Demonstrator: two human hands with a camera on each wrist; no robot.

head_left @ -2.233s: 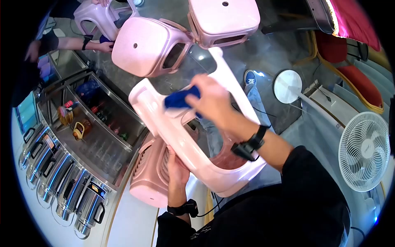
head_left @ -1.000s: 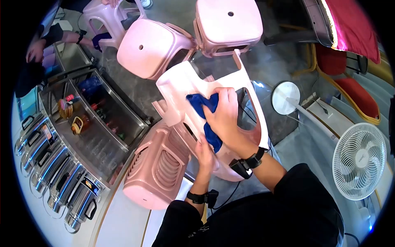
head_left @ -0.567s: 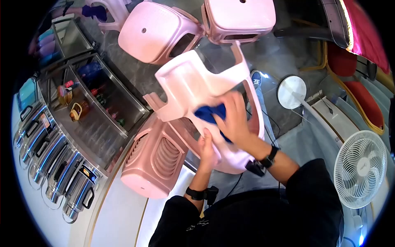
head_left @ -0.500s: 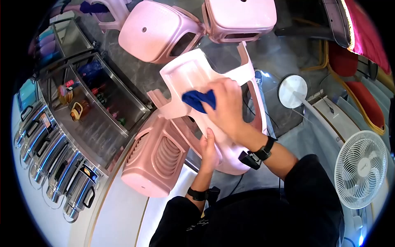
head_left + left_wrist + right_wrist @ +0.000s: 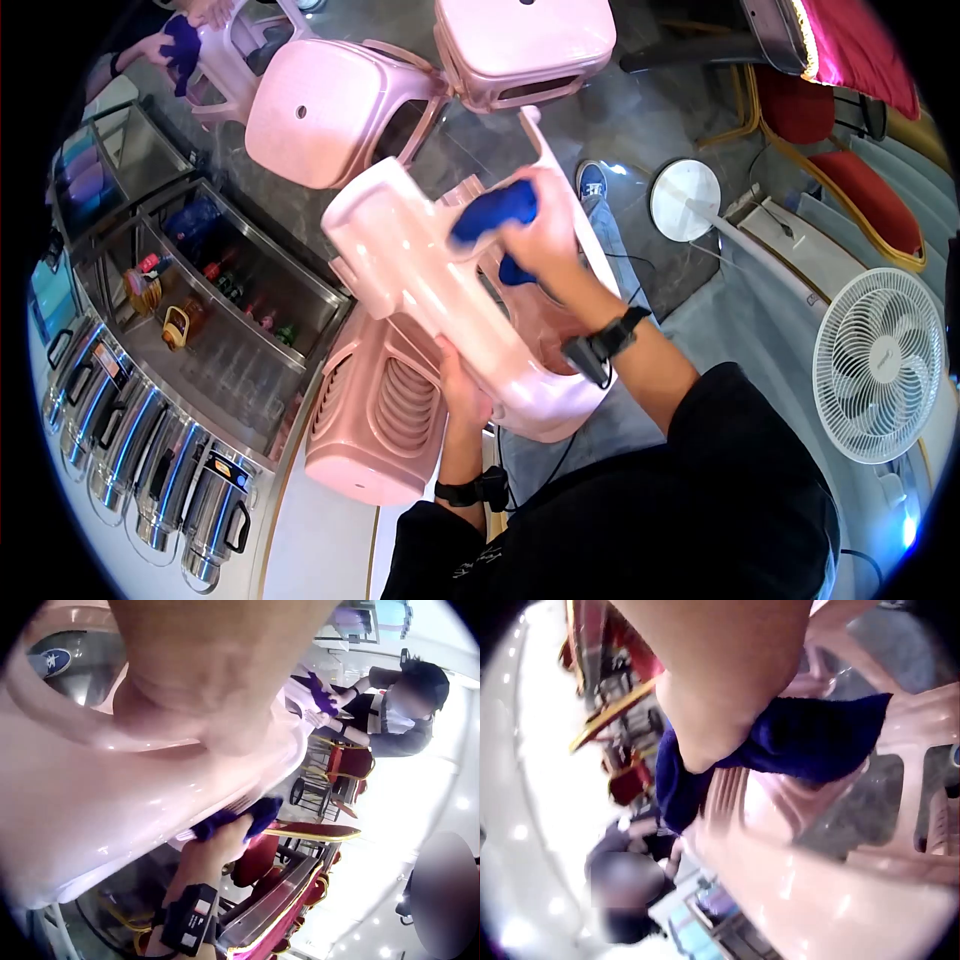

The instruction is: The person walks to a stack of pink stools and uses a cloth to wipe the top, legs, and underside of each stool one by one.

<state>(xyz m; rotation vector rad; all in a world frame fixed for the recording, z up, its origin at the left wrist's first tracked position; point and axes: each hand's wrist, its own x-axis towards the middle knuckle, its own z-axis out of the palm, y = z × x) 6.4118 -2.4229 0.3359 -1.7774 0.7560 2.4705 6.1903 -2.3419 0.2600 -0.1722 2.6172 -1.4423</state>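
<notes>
The pink stool (image 5: 425,280) is tilted at the head view's centre, the left hand (image 5: 462,385) gripping its edge around six o'clock. Near its one o'clock, the right hand (image 5: 550,235) holds a bunched blue cloth (image 5: 492,212). The stool looks light and stiff but glossy, probably slippery; a leg edge should suit gripping best. The cloth looks soft.

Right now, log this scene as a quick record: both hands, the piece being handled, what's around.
Left hand: holds the tilted pink stool by its side
Right hand: grips a blue cloth
Contact: cloth at the stool; blur hides exact touch
Beyond: other stools
Picture right: white fan
Another person: handles a purple cloth
</notes>
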